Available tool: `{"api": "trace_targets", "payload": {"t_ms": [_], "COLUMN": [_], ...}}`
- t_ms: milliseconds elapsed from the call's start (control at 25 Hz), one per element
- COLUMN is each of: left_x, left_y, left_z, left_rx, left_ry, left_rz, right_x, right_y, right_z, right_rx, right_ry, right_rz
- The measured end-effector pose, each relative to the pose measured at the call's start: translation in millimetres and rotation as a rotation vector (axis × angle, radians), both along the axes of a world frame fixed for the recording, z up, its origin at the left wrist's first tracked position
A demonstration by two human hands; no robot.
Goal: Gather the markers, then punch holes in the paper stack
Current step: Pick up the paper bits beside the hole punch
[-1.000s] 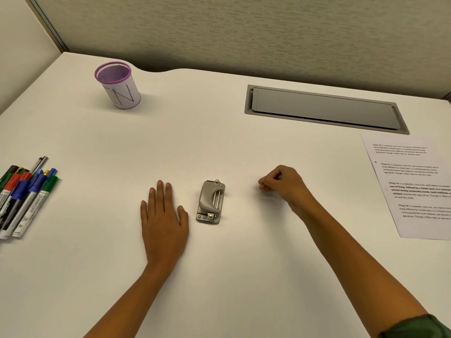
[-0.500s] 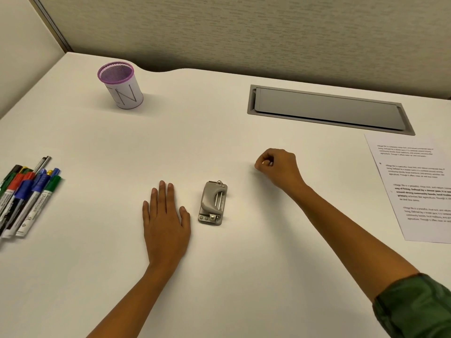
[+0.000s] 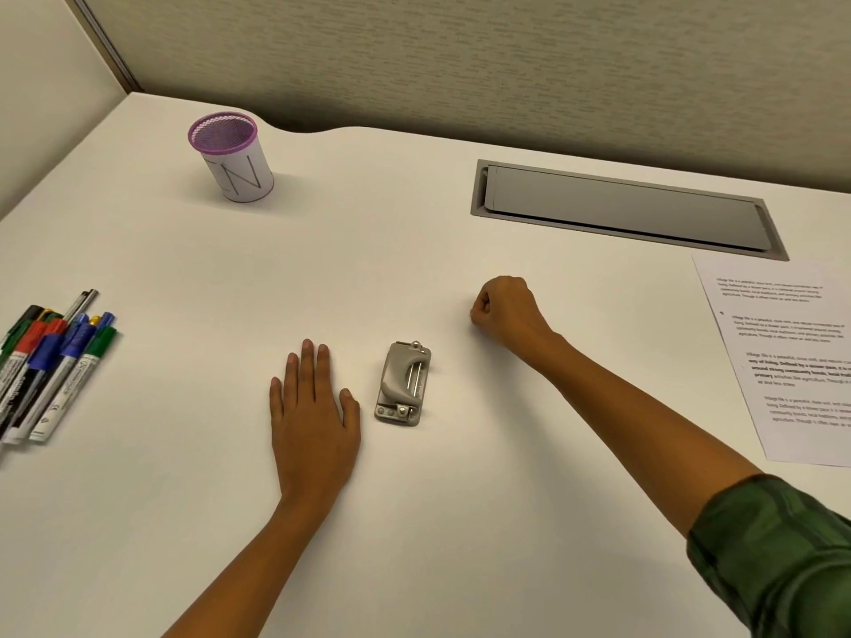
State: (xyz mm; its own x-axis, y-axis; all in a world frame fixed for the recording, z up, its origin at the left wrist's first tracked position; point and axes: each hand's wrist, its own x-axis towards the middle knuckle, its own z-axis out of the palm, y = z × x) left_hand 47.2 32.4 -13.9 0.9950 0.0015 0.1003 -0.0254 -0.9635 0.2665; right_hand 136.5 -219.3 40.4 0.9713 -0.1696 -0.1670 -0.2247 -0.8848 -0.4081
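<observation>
well, not much had shifted in that last second, from where i stood. the right hand [image 3: 504, 310], curled into a loose fist with nothing showing inside it, had drifted up the frame and a touch leftward, so it sat right of centre, farther up than the hole punch [image 3: 404, 382] and apart from it. the left hand [image 3: 313, 407] had not budged: it lay flat on the desk [image 3: 414, 269], palm down, fingers straight and together, holding nothing, its thumb just beside the punch without touching it. the punch itself stayed put at the middle of the frame. the markers [image 3: 46, 361] were still a loose bunch at the left edge, untouched, and the purple-rimmed cup [image 3: 232, 158] at the upper left looked empty as far as i could see into it. the paper stack [image 3: 792, 356] lay at the right edge, well apart from the punch, below the grey hatch [image 3: 621, 209] set into the desk at the upper right. to my mind the job had barely begun: neither hand had reached for a marker, and the fist's small wander did not point clearly toward them, so gathering seemed the step still waiting, with punching well behind it.
</observation>
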Motion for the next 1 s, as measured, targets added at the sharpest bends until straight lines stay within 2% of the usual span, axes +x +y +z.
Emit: {"api": "trace_targets", "payload": {"t_ms": [120, 240, 400, 520, 600, 760, 1000], "left_x": [-0.7, -1.0, -0.9, -0.7, -0.9, -0.4, -0.4], "left_y": [-0.7, -0.7, -0.8, -0.6, -0.6, -1.1, -0.3], "left_z": [1.8, 3.1, 3.7, 2.7, 2.4, 2.4, 1.0], "left_rx": [-0.002, -0.005, -0.014, -0.001, 0.004, -0.001, -0.002], "left_ry": [0.003, 0.003, 0.005, 0.01, 0.011, 0.01, 0.009], "left_rz": [-0.001, -0.004, -0.004, -0.002, 0.0, 0.001, 0.0], "right_x": [1.0, 0.0, -10.6, -16.4, -17.3, -15.7, -10.5], "right_y": [1.4, -3.8, -21.1, -30.5, -28.7, -17.4, -6.3], "right_z": [2.8, 3.1, 5.0, 3.9, 2.2, -3.8, 1.2], "right_rx": [0.052, 0.143, 0.487, 0.609, 0.562, 0.248, 0.039], "right_ry": [0.108, 0.13, 0.05, 0.019, 0.011, -0.099, -0.102], "right_rz": [-0.023, -0.041, -0.264, -0.376, -0.341, -0.077, 0.068]}}
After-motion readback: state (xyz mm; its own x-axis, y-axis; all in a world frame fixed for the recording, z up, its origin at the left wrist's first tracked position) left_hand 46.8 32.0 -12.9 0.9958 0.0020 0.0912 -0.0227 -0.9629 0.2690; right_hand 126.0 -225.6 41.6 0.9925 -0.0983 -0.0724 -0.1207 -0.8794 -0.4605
